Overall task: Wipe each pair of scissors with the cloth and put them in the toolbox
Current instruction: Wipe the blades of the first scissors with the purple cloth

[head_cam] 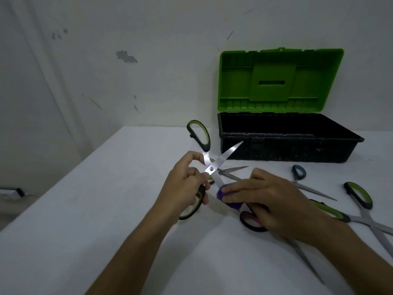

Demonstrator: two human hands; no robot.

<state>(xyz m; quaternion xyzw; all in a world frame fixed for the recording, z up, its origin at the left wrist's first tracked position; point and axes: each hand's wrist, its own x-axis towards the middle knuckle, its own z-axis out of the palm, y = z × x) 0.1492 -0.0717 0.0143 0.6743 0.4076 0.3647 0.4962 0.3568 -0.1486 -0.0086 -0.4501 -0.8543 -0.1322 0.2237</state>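
Observation:
My left hand (185, 184) holds a pair of green-and-black scissors (212, 165) above the table, blades spread wide apart, one handle loop up at the back, the other down by my palm. My right hand (270, 199) pinches a purple cloth (226, 195) around the lower blade's tip. The black toolbox (282, 149) stands at the back right, its green lid (280, 79) upright against the wall; its inside looks dark and I see nothing in it.
Several other scissors lie on the white table (106, 220): a red-handled pair (252, 222) under my right hand, a blue-handled pair (299, 173), two green-handled pairs (359, 196) at the right edge, another pair (232, 169) behind the held one. The table's left edge drops off.

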